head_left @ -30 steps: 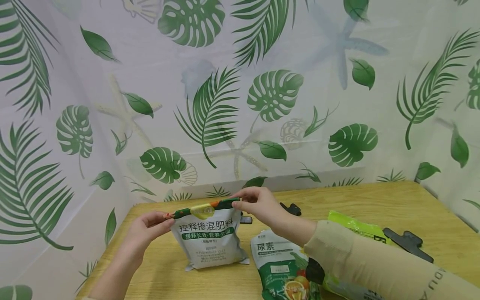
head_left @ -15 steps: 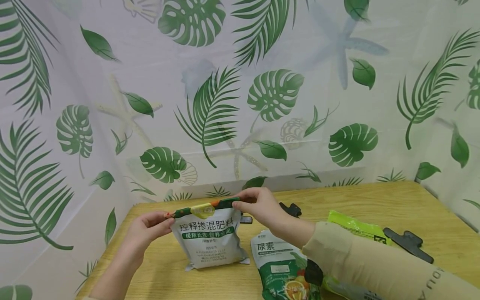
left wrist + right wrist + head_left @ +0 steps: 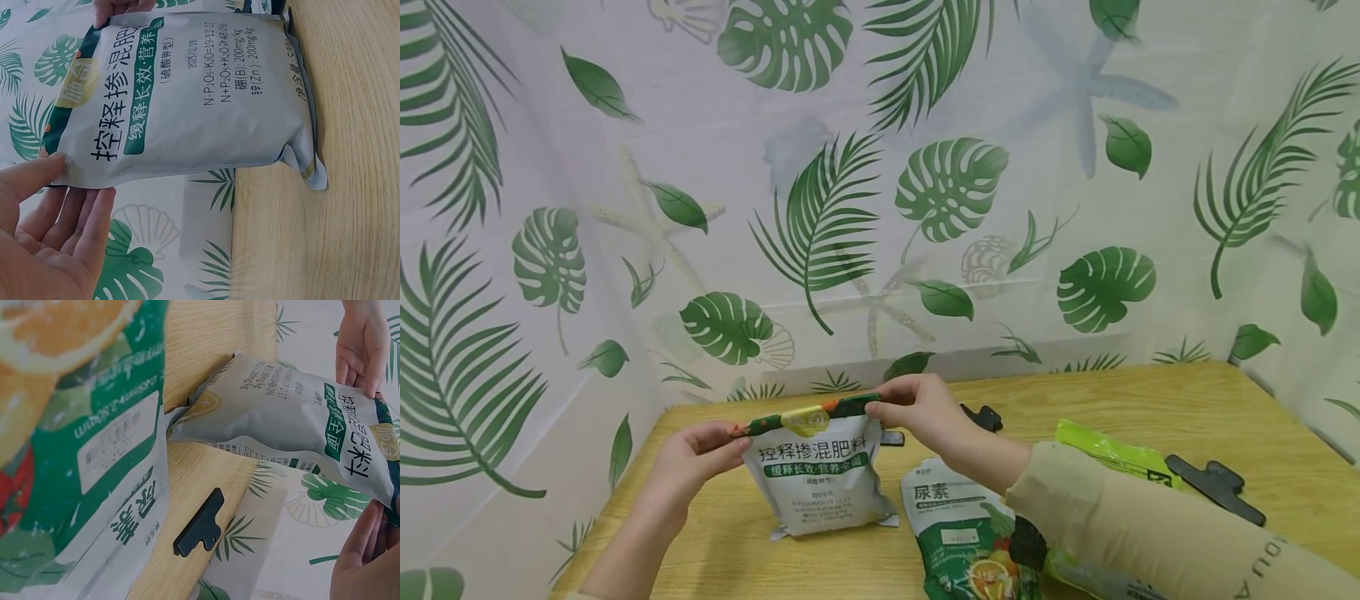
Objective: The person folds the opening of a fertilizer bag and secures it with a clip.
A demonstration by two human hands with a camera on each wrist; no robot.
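Note:
A white fertilizer bag (image 3: 823,483) with black and green print stands upright on the wooden table, its top rolled into a green, yellow and orange band. My left hand (image 3: 696,458) pinches the left end of that fold, thumb in front and fingers behind, as the left wrist view shows from close by. At the opposite end, my right hand (image 3: 925,417) pinches the fold between thumb and fingers. In the right wrist view the same fertilizer bag (image 3: 275,412) hangs between both hands, its lower end on the table.
A green and white urea bag (image 3: 955,533) lies right of centre with a black clip (image 3: 1028,543) at its side. Beyond it is a lime-green bag (image 3: 1105,450), partly under my right sleeve, with another black clip (image 3: 1217,490). A further clip (image 3: 981,418) lies behind my right wrist.

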